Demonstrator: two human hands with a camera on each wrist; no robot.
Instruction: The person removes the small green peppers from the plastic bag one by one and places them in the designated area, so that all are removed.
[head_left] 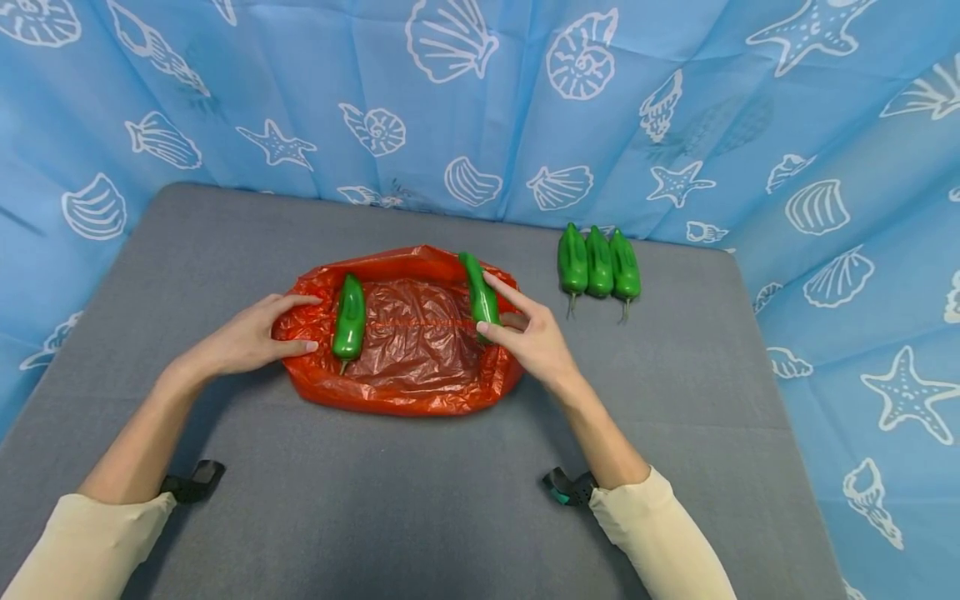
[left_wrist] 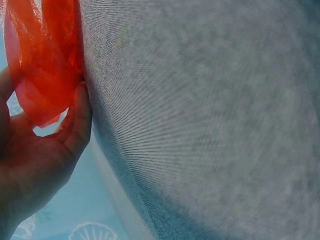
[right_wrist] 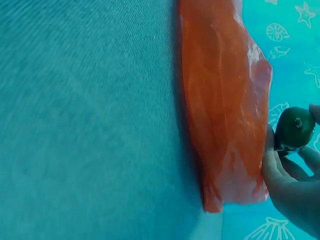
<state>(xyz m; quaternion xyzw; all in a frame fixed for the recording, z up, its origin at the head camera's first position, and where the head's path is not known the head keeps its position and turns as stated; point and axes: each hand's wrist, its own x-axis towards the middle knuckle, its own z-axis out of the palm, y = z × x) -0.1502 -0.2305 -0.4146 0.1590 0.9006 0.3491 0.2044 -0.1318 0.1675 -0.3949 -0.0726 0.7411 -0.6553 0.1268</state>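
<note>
A red plastic bag lies on the grey table with its mouth spread wide. My left hand pinches the bag's left edge between thumb and fingers; the left wrist view shows the red film between them. Just inside that edge lies a green pepper, its thin stem toward me. At the bag's right side my right hand holds another green pepper between thumb and fingers. In the right wrist view this pepper is end-on, beside the bag's upper edge.
Three green peppers lie side by side on the table at the back right, beyond my right hand. A blue curtain with white shell and starfish prints hangs along the back and right of the grey table.
</note>
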